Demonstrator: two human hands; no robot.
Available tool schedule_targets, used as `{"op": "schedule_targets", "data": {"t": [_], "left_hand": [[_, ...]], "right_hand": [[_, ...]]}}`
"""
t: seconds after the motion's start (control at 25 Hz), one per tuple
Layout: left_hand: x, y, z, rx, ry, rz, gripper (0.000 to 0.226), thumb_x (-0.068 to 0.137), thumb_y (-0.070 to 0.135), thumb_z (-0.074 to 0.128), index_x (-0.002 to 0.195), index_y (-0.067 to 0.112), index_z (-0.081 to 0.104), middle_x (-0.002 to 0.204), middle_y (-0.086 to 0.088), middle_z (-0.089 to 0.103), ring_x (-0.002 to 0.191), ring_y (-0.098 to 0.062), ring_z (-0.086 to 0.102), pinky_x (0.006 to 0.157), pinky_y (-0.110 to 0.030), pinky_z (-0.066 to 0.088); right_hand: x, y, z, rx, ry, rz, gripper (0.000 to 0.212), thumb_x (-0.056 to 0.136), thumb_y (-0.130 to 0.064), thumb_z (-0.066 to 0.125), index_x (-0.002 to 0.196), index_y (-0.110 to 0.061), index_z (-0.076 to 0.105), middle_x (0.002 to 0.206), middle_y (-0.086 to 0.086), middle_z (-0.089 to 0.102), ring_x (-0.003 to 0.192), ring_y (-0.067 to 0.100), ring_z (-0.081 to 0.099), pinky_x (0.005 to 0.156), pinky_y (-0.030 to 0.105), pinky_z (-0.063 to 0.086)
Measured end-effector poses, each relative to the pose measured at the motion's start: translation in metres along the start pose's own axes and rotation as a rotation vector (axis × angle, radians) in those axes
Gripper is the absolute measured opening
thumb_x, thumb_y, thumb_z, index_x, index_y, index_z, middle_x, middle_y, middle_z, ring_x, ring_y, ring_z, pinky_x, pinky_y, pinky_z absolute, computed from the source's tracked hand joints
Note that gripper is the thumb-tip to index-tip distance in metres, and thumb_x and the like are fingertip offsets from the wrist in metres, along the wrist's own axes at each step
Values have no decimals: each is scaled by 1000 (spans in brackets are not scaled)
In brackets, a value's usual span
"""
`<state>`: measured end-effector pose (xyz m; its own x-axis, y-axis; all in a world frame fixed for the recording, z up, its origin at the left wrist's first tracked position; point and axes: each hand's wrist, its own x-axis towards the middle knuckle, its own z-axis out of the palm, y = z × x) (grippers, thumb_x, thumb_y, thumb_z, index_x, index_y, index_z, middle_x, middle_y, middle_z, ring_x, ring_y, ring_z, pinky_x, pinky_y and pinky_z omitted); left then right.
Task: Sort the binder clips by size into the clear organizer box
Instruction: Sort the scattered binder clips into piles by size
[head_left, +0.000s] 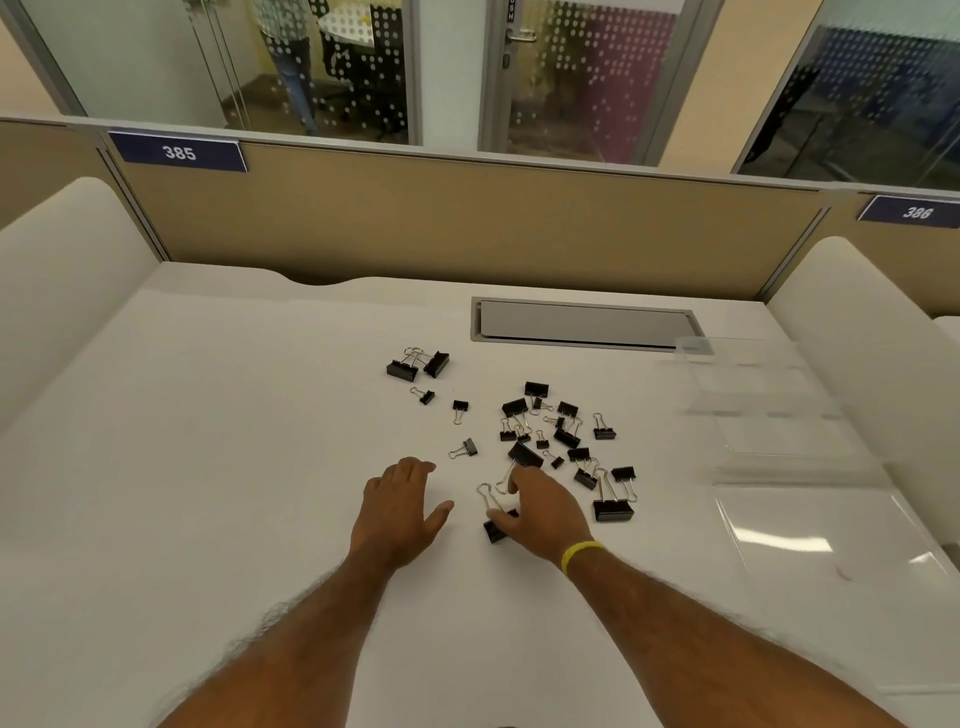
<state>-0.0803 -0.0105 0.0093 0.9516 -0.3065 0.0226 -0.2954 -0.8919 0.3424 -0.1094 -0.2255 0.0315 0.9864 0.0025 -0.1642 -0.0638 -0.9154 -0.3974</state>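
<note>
Left hand (400, 512) spread flat; right hand (540, 512) pinches a large clip (494, 530); organizer box (769, 414) contents unclear.

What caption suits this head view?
Left hand flat on desk, right hand touching a large binder clip beside the scattered pile.

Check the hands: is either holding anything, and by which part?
Left hand lies flat on the table, holding nothing. Right hand pinches a large binder clip by its black body, wire handles sticking out ahead.

White desk (234, 467); grey cable hatch (584, 325); partition signs 385 (178, 152), 386 (917, 212).
</note>
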Motion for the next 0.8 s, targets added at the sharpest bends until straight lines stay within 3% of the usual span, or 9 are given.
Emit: {"op": "schedule_targets", "data": {"t": [0.2,0.36,0.52,0.64,0.8], "left_hand": [[-11,4,6,7,-8,0,55,91,54,48,135,21,45,135,2,48,123,-19,47,102,-35,36],[-15,5,10,23,-19,4,55,92,55,46,135,22,44,135,3,48,123,-18,47,102,-34,36],[-15,9,10,-5,-19,0,55,92,56,46,135,22,46,134,3,50,123,-18,48,102,-35,36],[-12,26,11,-237,-5,-67,53,91,57,48,129,20,52,122,4,58,109,-14,56,93,-33,45],[1,61,12,-733,-130,-326,51,92,50,56,130,17,50,104,0,67,92,-15,65,84,-35,54]], "right_hand": [[-12,-7,9,-149,-64,20,67,77,-63,64,123,-18,45,119,4,54,104,24,58,82,36,49],[-16,-9,14,-191,-47,40,59,81,-56,61,123,-19,44,121,4,53,103,25,60,80,36,49],[-21,-12,13,-65,41,47,51,81,-50,60,119,-19,46,116,1,53,95,23,61,75,33,51],[-25,-15,11,111,162,33,47,80,-47,64,116,-20,49,112,-3,54,89,17,59,72,28,48],[-26,-17,13,240,265,-11,46,81,-44,67,116,-21,49,109,-8,58,93,12,59,75,24,49]]}}
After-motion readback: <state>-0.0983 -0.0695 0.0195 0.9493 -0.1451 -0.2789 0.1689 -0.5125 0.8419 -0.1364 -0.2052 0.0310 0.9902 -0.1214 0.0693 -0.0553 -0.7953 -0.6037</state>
